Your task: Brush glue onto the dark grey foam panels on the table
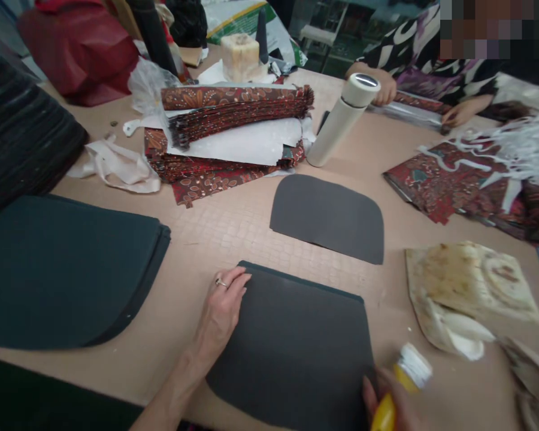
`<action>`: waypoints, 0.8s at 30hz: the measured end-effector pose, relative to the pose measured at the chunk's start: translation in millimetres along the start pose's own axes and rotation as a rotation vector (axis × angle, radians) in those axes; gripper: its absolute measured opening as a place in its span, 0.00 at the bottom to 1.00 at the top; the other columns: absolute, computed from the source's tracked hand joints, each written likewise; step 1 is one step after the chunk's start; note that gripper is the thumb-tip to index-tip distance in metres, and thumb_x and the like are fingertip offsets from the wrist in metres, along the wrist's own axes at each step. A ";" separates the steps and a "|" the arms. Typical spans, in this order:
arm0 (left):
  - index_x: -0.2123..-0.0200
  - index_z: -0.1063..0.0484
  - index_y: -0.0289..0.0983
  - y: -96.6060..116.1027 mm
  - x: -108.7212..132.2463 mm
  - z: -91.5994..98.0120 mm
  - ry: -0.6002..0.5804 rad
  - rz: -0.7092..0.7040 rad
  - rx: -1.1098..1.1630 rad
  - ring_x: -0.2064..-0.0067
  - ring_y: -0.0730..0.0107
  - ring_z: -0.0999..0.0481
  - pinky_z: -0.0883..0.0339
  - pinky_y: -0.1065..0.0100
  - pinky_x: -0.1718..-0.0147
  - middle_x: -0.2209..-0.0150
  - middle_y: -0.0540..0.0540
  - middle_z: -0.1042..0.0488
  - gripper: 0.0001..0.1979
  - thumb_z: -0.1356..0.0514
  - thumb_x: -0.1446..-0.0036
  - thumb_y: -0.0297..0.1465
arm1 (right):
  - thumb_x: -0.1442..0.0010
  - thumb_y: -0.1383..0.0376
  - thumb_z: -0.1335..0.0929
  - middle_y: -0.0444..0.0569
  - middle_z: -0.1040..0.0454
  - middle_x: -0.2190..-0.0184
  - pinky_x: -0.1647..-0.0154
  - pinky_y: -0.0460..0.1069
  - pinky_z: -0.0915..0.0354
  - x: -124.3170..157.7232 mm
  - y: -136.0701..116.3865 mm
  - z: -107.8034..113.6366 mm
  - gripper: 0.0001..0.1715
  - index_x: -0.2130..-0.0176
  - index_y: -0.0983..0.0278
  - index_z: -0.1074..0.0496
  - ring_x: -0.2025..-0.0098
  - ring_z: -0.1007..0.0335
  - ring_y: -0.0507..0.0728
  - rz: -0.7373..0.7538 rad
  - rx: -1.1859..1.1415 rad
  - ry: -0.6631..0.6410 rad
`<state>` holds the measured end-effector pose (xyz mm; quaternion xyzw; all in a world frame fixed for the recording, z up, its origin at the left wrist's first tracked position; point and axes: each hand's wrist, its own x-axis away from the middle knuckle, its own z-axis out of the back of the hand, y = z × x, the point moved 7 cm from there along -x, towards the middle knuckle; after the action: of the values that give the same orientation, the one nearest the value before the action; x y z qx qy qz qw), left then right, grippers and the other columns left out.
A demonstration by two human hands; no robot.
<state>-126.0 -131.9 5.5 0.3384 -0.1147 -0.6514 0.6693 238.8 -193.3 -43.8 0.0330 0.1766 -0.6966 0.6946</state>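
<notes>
One dark grey panel (296,353), flat on the desk (191,254) directly before me, a dark green strip (303,282) showing along its far edge; folded margin or sheet beneath, I cannot tell. My left hand (219,308): fingers close together, resting at the panel's far left corner; thumb hidden. My right hand (395,398), blurred: closed around one yellow-handled brush (403,378), bristles clear of the panel, beyond its right edge. Status, as I judge it: this panel in work, unfinished; no coating discernible. Beyond: one loose grey piece (327,218), lying apart, seemingly untreated. Left: one stack of dark green panels (67,269); done or waiting, I cannot tell. Farther: one white flask (339,123), piled patterned pieces (233,114).
</notes>
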 end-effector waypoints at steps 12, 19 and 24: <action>0.46 0.35 0.40 6.0 -14.7 -52.1 -0.250 -0.379 -0.122 0.48 0.59 0.32 0.33 0.57 0.51 0.49 0.43 0.30 0.21 0.52 0.43 0.24 | 0.34 0.57 0.43 0.47 0.28 0.76 0.67 0.49 0.42 -20.1 -24.5 11.8 0.20 0.61 0.65 0.28 0.75 0.33 0.54 0.086 0.042 0.066; 0.47 0.34 0.43 5.1 -19.5 -55.5 -0.251 -0.424 -0.167 0.51 0.58 0.30 0.33 0.58 0.54 0.51 0.44 0.29 0.21 0.53 0.43 0.27 | 0.34 0.61 0.43 0.45 0.30 0.77 0.66 0.49 0.43 -25.9 -29.6 17.2 0.18 0.61 0.65 0.29 0.74 0.35 0.53 -0.011 0.001 0.084; 0.48 0.34 0.41 5.3 -20.7 -56.6 -0.280 -0.443 -0.192 0.51 0.57 0.31 0.33 0.58 0.54 0.51 0.43 0.30 0.19 0.53 0.41 0.28 | 0.34 0.64 0.43 0.45 0.31 0.77 0.65 0.49 0.44 -25.8 -29.1 15.7 0.16 0.61 0.65 0.29 0.74 0.36 0.54 -0.016 -0.022 0.057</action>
<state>-90.8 -95.5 -27.6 0.1969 -0.0670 -0.8301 0.5173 214.3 -174.0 -15.7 0.0437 0.2043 -0.6990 0.6839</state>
